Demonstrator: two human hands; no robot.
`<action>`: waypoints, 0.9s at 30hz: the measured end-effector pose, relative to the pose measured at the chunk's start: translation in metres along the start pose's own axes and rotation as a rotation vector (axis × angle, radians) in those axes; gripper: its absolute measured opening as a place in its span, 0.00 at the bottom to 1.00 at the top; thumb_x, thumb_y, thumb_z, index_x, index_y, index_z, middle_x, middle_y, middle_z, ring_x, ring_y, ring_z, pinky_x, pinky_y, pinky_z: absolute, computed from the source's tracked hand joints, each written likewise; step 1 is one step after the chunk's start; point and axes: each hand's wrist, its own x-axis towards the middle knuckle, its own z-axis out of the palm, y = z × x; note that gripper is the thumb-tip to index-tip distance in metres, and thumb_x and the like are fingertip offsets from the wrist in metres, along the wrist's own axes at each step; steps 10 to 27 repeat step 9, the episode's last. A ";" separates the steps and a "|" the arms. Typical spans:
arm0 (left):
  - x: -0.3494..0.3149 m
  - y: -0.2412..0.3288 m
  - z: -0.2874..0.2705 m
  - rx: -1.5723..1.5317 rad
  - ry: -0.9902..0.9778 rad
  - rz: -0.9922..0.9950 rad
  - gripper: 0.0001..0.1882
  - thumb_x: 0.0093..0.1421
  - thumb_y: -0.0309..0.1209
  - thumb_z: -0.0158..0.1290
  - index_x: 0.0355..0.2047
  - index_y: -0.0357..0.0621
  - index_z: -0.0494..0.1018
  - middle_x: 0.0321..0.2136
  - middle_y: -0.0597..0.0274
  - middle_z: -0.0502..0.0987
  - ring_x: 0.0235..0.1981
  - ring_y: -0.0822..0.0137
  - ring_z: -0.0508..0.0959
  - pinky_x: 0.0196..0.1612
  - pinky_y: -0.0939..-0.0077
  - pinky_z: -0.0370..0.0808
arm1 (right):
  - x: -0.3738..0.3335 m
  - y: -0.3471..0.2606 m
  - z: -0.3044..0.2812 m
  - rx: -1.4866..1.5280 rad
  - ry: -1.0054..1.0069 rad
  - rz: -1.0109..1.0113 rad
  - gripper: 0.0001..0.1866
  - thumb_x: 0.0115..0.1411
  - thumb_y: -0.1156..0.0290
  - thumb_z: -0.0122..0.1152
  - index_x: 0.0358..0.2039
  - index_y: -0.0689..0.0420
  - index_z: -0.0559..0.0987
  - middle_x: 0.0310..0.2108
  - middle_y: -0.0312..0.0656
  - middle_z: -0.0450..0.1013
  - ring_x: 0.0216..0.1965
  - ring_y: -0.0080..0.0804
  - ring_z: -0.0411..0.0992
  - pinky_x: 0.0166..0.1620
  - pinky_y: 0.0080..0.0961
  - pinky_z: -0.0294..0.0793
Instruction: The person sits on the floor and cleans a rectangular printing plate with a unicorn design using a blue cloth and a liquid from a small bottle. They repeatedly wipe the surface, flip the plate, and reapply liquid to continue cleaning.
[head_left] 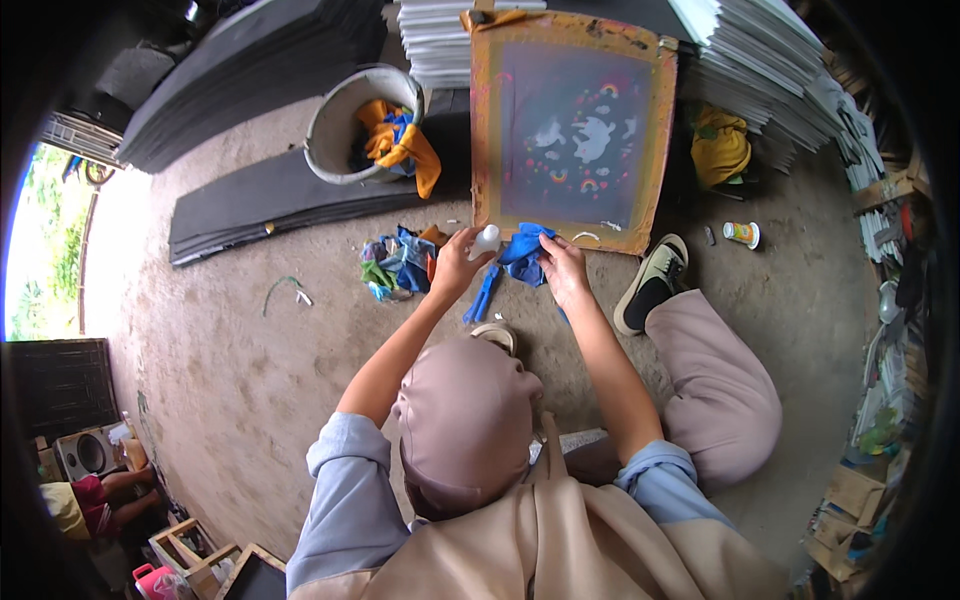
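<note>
My left hand is closed around a small whitish translucent bottle, its rounded end facing up. Close beside it, my right hand pinches a bunched blue cloth. A blue strip shows just below the cloth; whether the two are joined I cannot tell. Both hands are just in front of the near edge of a printing screen, an orange-stained frame around grey mesh with rainbow and cloud-like shapes. Left of my left hand lies a heap of mixed coloured rags.
A grey bucket with orange and blue cloth stands on dark stacked sheets. White sheet stacks rise behind the screen. A yellow cloth bundle and a tipped yellow-and-white cup are at the right. Another person's legs show at lower left.
</note>
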 end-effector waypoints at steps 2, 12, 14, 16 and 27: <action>-0.004 -0.025 0.016 -0.094 -0.039 -0.054 0.26 0.49 0.30 0.63 0.49 0.41 0.70 0.44 0.54 0.75 0.47 0.61 0.76 0.49 0.68 0.74 | 0.009 0.013 -0.013 -0.011 0.025 0.033 0.10 0.60 0.76 0.54 0.41 0.65 0.75 0.37 0.41 0.74 0.39 0.27 0.73 0.45 0.26 0.73; -0.013 -0.093 0.048 -0.149 -0.048 -0.077 0.24 0.52 0.27 0.60 0.50 0.43 0.68 0.49 0.56 0.72 0.51 0.60 0.73 0.51 0.66 0.74 | 0.046 0.060 -0.037 -0.111 0.116 0.188 0.10 0.60 0.76 0.54 0.42 0.65 0.74 0.39 0.42 0.74 0.40 0.29 0.73 0.48 0.27 0.71; -0.013 -0.093 0.048 -0.149 -0.048 -0.077 0.24 0.52 0.27 0.60 0.50 0.43 0.68 0.49 0.56 0.72 0.51 0.60 0.73 0.51 0.66 0.74 | 0.046 0.060 -0.037 -0.111 0.116 0.188 0.10 0.60 0.76 0.54 0.42 0.65 0.74 0.39 0.42 0.74 0.40 0.29 0.73 0.48 0.27 0.71; -0.013 -0.093 0.048 -0.149 -0.048 -0.077 0.24 0.52 0.27 0.60 0.50 0.43 0.68 0.49 0.56 0.72 0.51 0.60 0.73 0.51 0.66 0.74 | 0.046 0.060 -0.037 -0.111 0.116 0.188 0.10 0.60 0.76 0.54 0.42 0.65 0.74 0.39 0.42 0.74 0.40 0.29 0.73 0.48 0.27 0.71; -0.013 -0.093 0.048 -0.149 -0.048 -0.077 0.24 0.52 0.27 0.60 0.50 0.43 0.68 0.49 0.56 0.72 0.51 0.60 0.73 0.51 0.66 0.74 | 0.046 0.060 -0.037 -0.111 0.116 0.188 0.10 0.60 0.76 0.54 0.42 0.65 0.74 0.39 0.42 0.74 0.40 0.29 0.73 0.48 0.27 0.71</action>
